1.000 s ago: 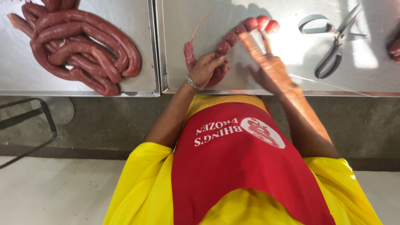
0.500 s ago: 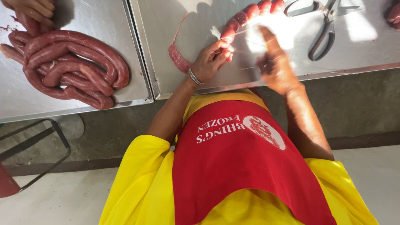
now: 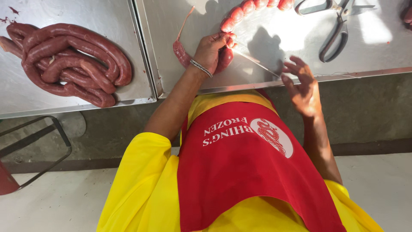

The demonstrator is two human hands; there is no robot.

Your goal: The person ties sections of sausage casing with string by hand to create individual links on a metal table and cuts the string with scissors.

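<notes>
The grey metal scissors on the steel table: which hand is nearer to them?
The right hand is nearer, open just below and left of the grey metal scissors. The left hand pinches the red sausage chain, farther left.

Sausage coil [image 3: 68,62] left of hand [image 3: 212,51], scissors [image 3: 332,25] right.

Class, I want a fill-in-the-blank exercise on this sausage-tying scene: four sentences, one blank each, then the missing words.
1. The left hand pinches the sausage string on a table made of ____.
2. The right hand pulls a taut ____.
3. The scissors lie ____ of the right hand.
4. The coiled sausage lies on the ____ table.

Missing words: metal; thread; beyond; neighbouring
</notes>
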